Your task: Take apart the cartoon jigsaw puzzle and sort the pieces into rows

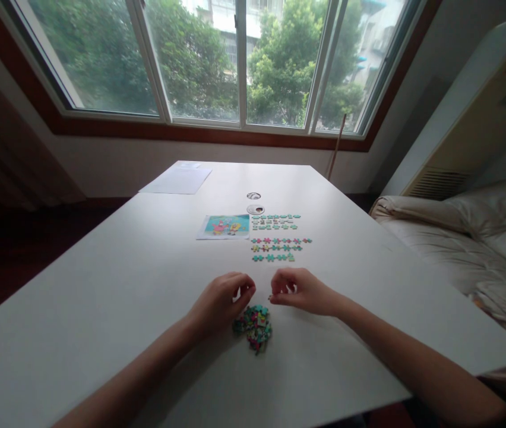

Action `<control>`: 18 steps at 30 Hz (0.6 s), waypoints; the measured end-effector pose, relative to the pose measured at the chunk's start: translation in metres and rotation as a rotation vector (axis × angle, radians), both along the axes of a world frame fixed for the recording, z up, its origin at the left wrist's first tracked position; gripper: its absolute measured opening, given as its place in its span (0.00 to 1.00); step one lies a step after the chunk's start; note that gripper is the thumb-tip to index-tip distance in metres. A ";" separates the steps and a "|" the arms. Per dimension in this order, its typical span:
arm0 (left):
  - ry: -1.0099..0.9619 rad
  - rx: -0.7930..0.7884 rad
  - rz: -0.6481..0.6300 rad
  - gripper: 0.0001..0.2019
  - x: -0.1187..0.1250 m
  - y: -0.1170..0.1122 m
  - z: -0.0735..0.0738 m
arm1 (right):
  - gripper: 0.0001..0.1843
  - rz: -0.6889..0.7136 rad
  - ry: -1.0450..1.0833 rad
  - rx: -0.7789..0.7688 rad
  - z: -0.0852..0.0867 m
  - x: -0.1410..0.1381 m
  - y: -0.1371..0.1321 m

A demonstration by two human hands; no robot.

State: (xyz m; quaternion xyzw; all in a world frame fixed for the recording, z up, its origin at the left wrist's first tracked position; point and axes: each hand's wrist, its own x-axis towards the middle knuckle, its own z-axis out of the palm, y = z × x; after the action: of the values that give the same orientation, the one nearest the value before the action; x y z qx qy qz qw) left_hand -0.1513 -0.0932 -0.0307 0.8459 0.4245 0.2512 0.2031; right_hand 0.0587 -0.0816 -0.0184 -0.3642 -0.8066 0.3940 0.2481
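A room in a home, seen from a white bench [101, 285]. Beyond the left grip [221, 300] and right grip [300, 291], a wide window [240, 71] with white frames and a red-brown sill [190, 132] looks onto trees [280, 65] and apartment blocks [226, 18]. Far to the right of the right grip lies rumpled cream bedding [471, 238], with a tall standing air conditioner [471, 119] behind it. Jigsaw pieces [253, 327] lie heaped just below the grips.

Table [101, 285]: I see a white top, smooth and matt, like laminate.
Puzzle pile [253, 326]: printed card to my eye, faintly glossy faces.
Reference picture [226, 226]: thin printed paper, slight sheen.
Far sheet [176, 179]: plain matt paper.
Bedding [471, 238]: pale cloth, soft, creased, satin-like sheen.
Window sill [190, 132]: brown, wood-look, I think.
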 end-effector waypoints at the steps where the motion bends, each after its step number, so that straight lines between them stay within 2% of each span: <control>1: -0.007 -0.013 -0.034 0.05 0.002 -0.002 0.001 | 0.09 -0.041 0.051 -0.019 -0.001 -0.003 -0.001; 5: -0.054 -0.043 -0.109 0.04 0.010 -0.008 0.004 | 0.13 -0.127 0.237 -0.131 -0.010 -0.015 -0.003; 9: -0.119 -0.073 -0.063 0.12 0.015 -0.008 0.005 | 0.15 -0.131 0.325 -0.211 -0.018 -0.018 -0.002; 14: -0.203 -0.169 0.007 0.11 0.013 -0.004 0.004 | 0.16 -0.133 0.365 -0.275 -0.023 -0.015 0.003; 18: -0.282 -0.264 0.023 0.12 0.011 -0.002 0.005 | 0.14 -0.169 0.340 -0.187 -0.020 -0.012 0.004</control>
State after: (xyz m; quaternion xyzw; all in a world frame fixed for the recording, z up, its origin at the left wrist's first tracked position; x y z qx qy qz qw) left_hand -0.1403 -0.0952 -0.0255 0.7635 0.4305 0.3117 0.3669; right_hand 0.0471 -0.0772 -0.0386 -0.3804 -0.6796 0.5006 0.3778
